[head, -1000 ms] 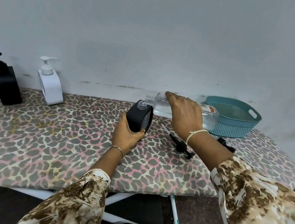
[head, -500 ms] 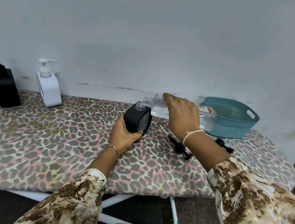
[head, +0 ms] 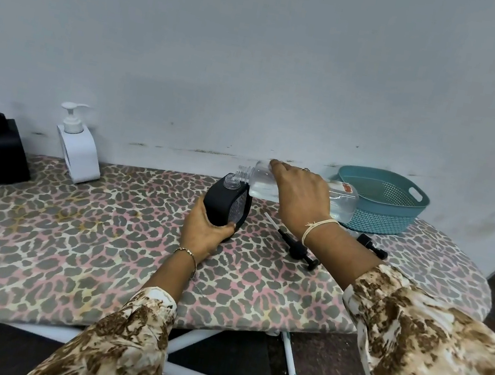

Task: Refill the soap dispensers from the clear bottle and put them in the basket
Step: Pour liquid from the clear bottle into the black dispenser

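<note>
Nearest, the left hand (head: pixel 204 232) wraps around the base of an open black soap dispenser (head: pixel 226 202), holding it tilted on the leopard-print ironing board (head: pixel 66 242), with its removed black pump (head: pixel 296 248) lying just to the right on the cover. Above it the right hand (head: pixel 298 196) grips the clear bottle (head: pixel 340 199) on its side, threaded mouth just beside the dispenser's neck. Farther back, a teal basket (head: pixel 399 212) sits at the right, while a white dispenser (head: pixel 77 149) and another black dispenser (head: pixel 3 150) stand at the left by the wall.
</note>
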A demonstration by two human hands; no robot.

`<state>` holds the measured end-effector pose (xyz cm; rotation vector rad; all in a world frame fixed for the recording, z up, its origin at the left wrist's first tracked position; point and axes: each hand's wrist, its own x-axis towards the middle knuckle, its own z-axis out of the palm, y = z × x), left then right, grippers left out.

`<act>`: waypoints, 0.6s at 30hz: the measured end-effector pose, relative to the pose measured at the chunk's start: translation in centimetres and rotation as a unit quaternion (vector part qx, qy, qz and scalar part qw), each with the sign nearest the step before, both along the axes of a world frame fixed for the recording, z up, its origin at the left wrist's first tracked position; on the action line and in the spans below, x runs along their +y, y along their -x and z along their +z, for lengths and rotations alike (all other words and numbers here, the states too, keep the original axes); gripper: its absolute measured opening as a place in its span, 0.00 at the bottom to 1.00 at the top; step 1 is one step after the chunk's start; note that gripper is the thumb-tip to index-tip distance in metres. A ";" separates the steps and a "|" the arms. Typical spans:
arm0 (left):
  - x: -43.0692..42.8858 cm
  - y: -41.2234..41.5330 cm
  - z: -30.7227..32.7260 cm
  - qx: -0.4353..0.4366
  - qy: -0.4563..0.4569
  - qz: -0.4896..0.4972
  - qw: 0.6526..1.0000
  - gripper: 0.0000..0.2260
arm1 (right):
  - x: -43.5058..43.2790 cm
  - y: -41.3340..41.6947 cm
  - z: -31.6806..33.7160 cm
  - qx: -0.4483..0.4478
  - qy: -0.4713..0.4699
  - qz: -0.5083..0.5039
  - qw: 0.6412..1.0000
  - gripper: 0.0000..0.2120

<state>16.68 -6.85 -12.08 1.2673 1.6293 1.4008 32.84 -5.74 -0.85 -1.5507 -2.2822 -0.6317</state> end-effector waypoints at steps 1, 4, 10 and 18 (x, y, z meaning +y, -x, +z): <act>0.0 0.0 0.0 -0.003 0.004 0.001 1.000 0.32 | 0.0 0.0 0.0 0.000 0.001 0.000 1.000 0.27; 0.0 0.0 0.0 -0.005 0.009 0.002 1.000 0.32 | -0.1 0.1 0.1 0.001 0.004 -0.002 1.000 0.27; 0.1 0.2 -0.1 0.000 0.032 0.000 0.999 0.31 | -0.2 0.2 0.0 -0.005 0.008 -0.008 1.000 0.26; 0.1 0.3 0.0 0.006 0.029 -0.002 1.000 0.32 | -0.4 0.2 0.2 -0.006 0.017 -0.012 1.000 0.25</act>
